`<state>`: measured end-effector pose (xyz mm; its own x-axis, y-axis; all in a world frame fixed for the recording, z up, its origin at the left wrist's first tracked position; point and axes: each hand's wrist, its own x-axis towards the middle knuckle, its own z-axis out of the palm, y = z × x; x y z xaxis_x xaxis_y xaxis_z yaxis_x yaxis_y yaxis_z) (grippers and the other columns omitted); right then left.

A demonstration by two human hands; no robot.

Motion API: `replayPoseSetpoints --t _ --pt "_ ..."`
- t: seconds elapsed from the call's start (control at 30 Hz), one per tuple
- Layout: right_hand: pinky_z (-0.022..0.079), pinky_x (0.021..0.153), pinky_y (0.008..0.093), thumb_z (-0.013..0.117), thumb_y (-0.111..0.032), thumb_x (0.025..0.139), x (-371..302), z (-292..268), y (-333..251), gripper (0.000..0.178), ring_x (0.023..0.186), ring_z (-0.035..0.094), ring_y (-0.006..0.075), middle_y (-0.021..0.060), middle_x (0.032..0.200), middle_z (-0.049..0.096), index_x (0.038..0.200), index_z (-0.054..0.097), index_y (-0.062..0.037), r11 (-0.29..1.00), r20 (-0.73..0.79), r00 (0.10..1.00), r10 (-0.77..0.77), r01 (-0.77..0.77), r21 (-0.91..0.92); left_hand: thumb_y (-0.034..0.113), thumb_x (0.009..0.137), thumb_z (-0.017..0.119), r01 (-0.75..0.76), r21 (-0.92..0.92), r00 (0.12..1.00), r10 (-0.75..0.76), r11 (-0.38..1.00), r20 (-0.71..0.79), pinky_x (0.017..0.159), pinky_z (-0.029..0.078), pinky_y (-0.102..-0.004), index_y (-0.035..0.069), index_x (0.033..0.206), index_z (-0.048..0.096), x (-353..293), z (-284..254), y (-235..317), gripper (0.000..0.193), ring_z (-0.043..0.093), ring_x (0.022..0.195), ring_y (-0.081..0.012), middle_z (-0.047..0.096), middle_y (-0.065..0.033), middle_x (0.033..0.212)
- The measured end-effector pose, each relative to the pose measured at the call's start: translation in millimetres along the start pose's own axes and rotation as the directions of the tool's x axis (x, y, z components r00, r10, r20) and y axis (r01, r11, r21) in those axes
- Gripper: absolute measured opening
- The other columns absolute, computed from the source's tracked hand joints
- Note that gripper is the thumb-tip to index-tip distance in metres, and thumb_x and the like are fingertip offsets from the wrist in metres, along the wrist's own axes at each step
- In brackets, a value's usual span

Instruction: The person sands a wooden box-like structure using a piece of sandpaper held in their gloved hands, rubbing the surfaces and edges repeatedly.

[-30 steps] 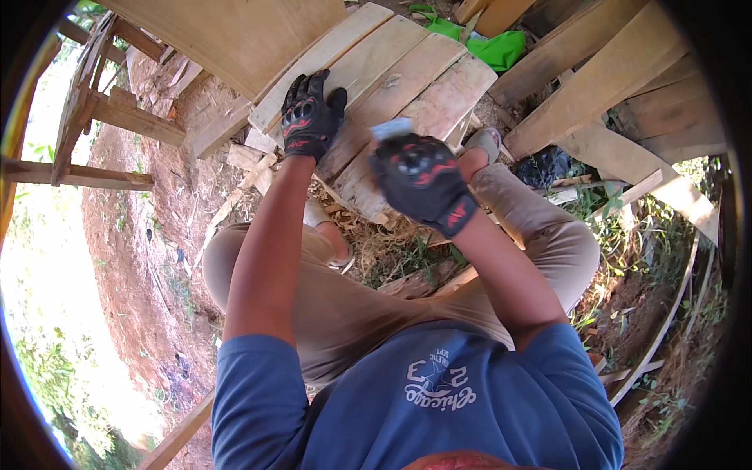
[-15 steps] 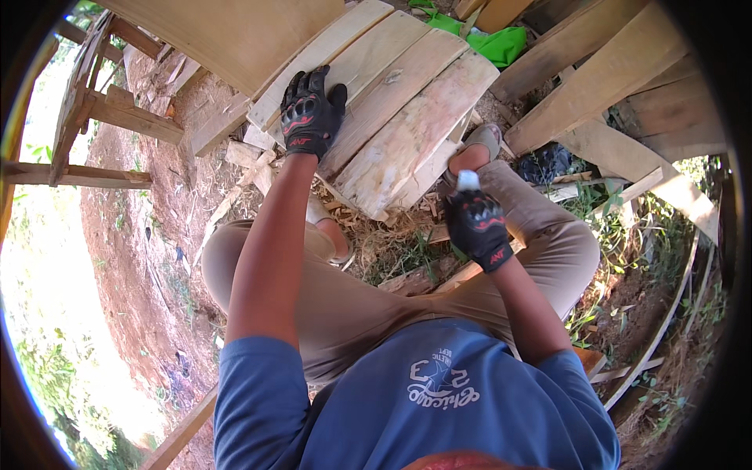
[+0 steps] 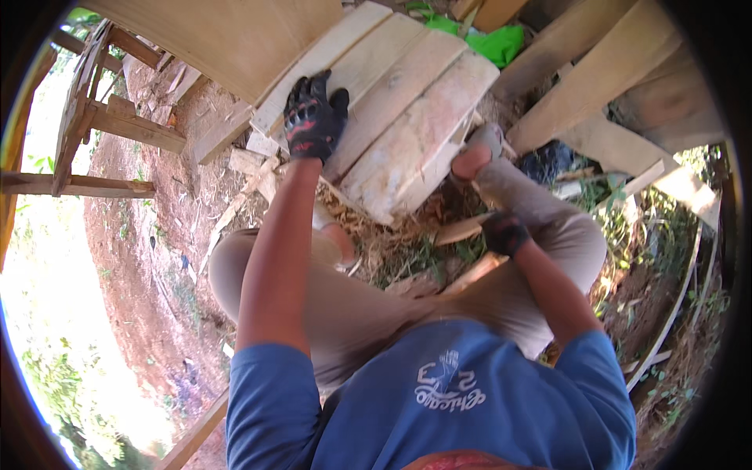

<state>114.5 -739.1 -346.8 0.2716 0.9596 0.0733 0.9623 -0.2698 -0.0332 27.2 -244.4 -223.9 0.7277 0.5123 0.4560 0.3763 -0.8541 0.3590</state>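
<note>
At far left, glare washes out part of the ground, and a wooden frame [image 3: 82, 102] runs off toward the dark rim. Next, a panel [image 3: 235, 39] is cut off by the upper edge. The left hand [image 3: 315, 117], in a black glove, lies palm down on the left side of the boards [image 3: 415, 102], fingers slightly spread, thumb wider; its palm is hidden. The boards sit side by side ahead of the person, near the feet, their support mostly out of sight. Beyond their far right corner shows something green [image 3: 501, 45], bag or cloth, hard to say which. The right hand [image 3: 505, 233], gloved too, is near the right knee, apart from the boards, blurred and dark; whether its fingers hold anything cannot be told. Farther right, planks [image 3: 595, 86] partly cover one another, their far ends cut off.
</note>
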Motion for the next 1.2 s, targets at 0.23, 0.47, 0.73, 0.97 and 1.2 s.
replayPoseSetpoints --t 0.23,0.47,0.73,0.97,1.2 --pt "0.054 0.064 0.0504 0.062 -0.021 0.096 141.5 -141.0 -64.4 0.012 0.074 0.069 0.0341 0.0141 0.081 0.069 0.092 0.068 -0.0110 0.980 -0.204 0.961 0.186 -0.165 0.113 0.045 0.100 0.063 0.061 0.036 0.996 -0.063 0.997 0.059 0.118 0.041 -0.0527 0.015 0.146 0.060 -3.1 -5.7 -4.5 0.056 0.052 0.141 -0.0400 0.064 -0.0214 0.144" --pt "0.054 0.066 0.0487 0.066 -0.017 0.090 230.2 -166.2 -125.4 0.012 0.069 0.068 0.0353 0.0149 0.079 0.069 0.093 0.068 -0.0057 0.970 -0.381 0.921 -0.088 0.166 0.177 0.045 0.099 0.063 0.043 -0.019 0.998 -0.042 0.999 0.053 0.120 0.039 -0.0531 0.013 0.145 0.061 -2.4 -9.1 -1.6 0.056 0.051 0.142 -0.0410 0.063 -0.0218 0.145" --pt "0.058 0.076 0.0518 0.057 -0.026 0.096 4.4 -35.0 -20.7 0.023 0.086 0.074 0.0377 0.0159 0.090 0.075 0.107 0.070 -0.0097 0.955 0.209 0.934 0.291 -0.295 -0.010 0.043 0.098 0.064 0.034 -0.013 0.996 -0.032 0.999 0.080 0.120 0.039 -0.0526 0.012 0.146 0.060 4.4 -5.0 -1.3 0.057 0.052 0.141 -0.0409 0.063 -0.0205 0.145" --pt "0.054 0.072 0.0583 0.055 -0.027 0.104 23.4 -85.3 -50.9 0.025 0.080 0.071 0.0459 0.0210 0.082 0.072 0.098 0.067 -0.0060 0.706 0.328 0.772 0.544 -0.633 0.317 0.046 0.090 0.078 -0.111 -0.297 0.971 0.167 0.948 0.170 0.118 0.043 -0.0490 0.012 0.135 0.068 9.9 -31.1 33.0 0.056 0.056 0.135 -0.0388 0.064 -0.0181 0.141" --pt "0.055 0.076 0.0580 0.058 -0.027 0.100 18.8 -45.8 -40.1 0.024 0.090 0.071 0.0456 0.0228 0.097 0.073 0.106 0.065 -0.0050 0.713 0.335 0.824 0.457 -0.564 0.416 0.036 0.074 0.091 -0.584 -0.228 0.634 0.613 0.779 0.471 0.124 0.034 -0.0545 0.026 0.145 0.064 -63.2 -92.6 128.6 0.076 0.040 0.149 -0.0381 0.054 -0.0063 0.149"
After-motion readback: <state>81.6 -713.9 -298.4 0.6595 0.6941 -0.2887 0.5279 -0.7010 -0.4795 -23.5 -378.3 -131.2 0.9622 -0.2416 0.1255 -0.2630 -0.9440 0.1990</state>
